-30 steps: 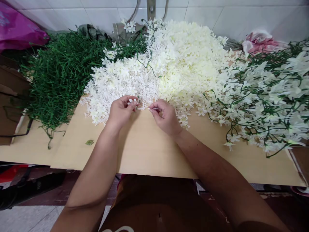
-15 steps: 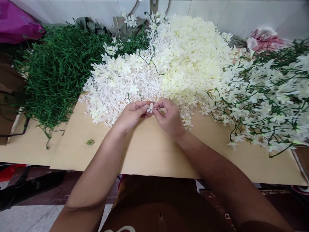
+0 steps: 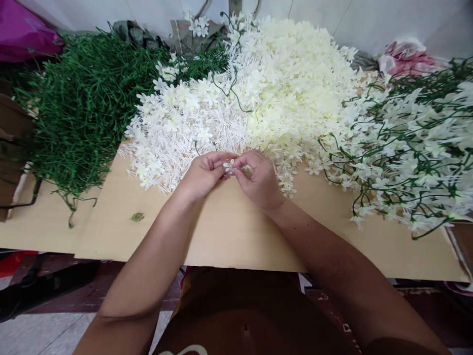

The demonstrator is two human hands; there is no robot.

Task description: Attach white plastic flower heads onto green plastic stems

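Observation:
Between my two hands is a small white artificial flower (image 3: 228,165). My left hand (image 3: 205,172) pinches it with thumb and fingers from the left. From the other side my right hand (image 3: 257,176) closes thumb and forefinger on the same flower. Both hands hover at the front edge of a heap of white flower heads with thin white stalks (image 3: 221,123). Pale yellow flower heads (image 3: 295,84) are piled just behind my right hand. A green stem piece (image 3: 236,93) lies on top of the heap.
Green plastic stems (image 3: 84,103) form a pile at the left. Stems bearing white flowers (image 3: 410,158) lie at the right. A scrap of leaf (image 3: 137,217) rests on the cardboard-covered table (image 3: 236,236). A pink bag (image 3: 25,32) stands at the back left.
The flower between my fingertips has turned and shifted slightly left. My hands stay almost in place, and the view has moved a little.

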